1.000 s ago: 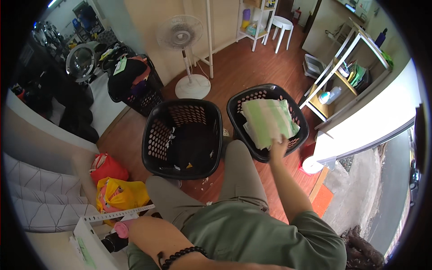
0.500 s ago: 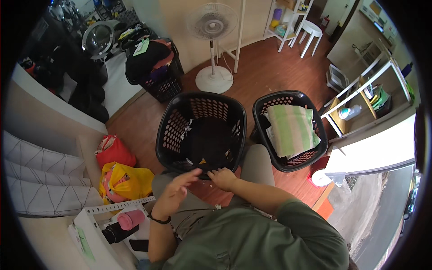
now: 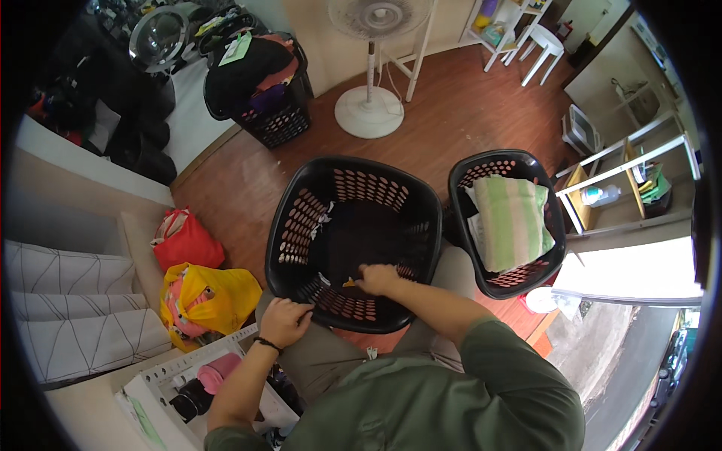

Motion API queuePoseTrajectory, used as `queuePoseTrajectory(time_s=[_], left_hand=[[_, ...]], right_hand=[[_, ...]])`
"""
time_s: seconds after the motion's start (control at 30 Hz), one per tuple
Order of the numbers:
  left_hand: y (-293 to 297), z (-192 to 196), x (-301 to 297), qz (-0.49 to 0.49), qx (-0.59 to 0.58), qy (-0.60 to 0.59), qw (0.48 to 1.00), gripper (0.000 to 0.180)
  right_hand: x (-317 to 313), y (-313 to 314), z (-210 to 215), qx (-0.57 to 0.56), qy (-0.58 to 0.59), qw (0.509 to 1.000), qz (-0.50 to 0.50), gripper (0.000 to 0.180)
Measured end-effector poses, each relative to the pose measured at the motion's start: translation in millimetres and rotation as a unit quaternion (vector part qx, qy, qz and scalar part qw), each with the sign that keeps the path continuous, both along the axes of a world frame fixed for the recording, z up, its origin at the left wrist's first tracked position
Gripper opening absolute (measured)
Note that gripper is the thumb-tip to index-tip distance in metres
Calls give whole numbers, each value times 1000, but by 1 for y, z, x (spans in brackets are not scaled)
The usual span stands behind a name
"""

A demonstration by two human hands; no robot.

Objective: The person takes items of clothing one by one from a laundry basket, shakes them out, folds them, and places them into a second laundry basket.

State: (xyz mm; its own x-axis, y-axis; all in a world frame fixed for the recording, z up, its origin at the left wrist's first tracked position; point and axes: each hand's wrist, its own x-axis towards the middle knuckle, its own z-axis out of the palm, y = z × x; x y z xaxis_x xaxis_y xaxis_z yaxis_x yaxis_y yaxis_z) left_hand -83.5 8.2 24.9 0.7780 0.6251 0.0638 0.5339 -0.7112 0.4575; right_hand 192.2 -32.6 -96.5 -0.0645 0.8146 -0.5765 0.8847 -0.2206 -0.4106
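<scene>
A large black laundry basket (image 3: 432,225) with round holes stands between my knees. Dark cloth (image 3: 361,233) lies inside, with small white and yellow bits showing along its edges. My right hand (image 3: 378,279) reaches over the near rim into the basket, fingers bent down at the cloth beside a yellow bit. What those fingers hold is hidden. At the near left corner, my left hand (image 3: 286,322) is closed on the basket's rim. To the right, a smaller black basket (image 3: 556,259) holds a folded green-and-cream striped towel (image 3: 513,224).
A red bag (image 3: 188,240) and a yellow bag (image 3: 218,297) sit on the left, above a white shelf unit (image 3: 162,376) with a pink-lidded bottle. Beyond stand a full black basket (image 3: 278,124) and a white pedestal fan (image 3: 368,113). A white-framed rack (image 3: 632,177) is at right.
My right hand has gone from the near rim down into the large basket. My left hand, raised before, has come down to the rim's left corner. The view has shifted slightly.
</scene>
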Motion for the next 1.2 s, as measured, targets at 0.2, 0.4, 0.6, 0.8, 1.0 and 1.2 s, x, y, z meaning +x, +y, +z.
queuePoseTrajectory(time_s=[0.2, 0.4, 0.6, 0.8, 1.0, 1.2], left_hand=[[18, -12, 4, -52, -1, -35, 998, 12], [27, -12, 10, 7, 7, -27, 1000, 12], [32, -7, 19, 20, -7, -40, 999, 12], [18, -4, 13, 82, 19, -5, 996, 15], [5, 8, 43, 40, -13, -45, 998, 57], [-32, -5, 72, 52, -126, -84, 987, 48]], right_hand=[[51, 43, -62, -108, -110, 983, 95, 46], [51, 46, -107, -153, -147, 972, 104, 51], [73, 69, -140, -121, -29, 967, -221, 37], [7, 74, -24, 38, 351, 930, -107, 29], [-19, -11, 161, -29, 621, 783, 26, 22], [75, -80, 295, 198, 682, 690, -140, 12]])
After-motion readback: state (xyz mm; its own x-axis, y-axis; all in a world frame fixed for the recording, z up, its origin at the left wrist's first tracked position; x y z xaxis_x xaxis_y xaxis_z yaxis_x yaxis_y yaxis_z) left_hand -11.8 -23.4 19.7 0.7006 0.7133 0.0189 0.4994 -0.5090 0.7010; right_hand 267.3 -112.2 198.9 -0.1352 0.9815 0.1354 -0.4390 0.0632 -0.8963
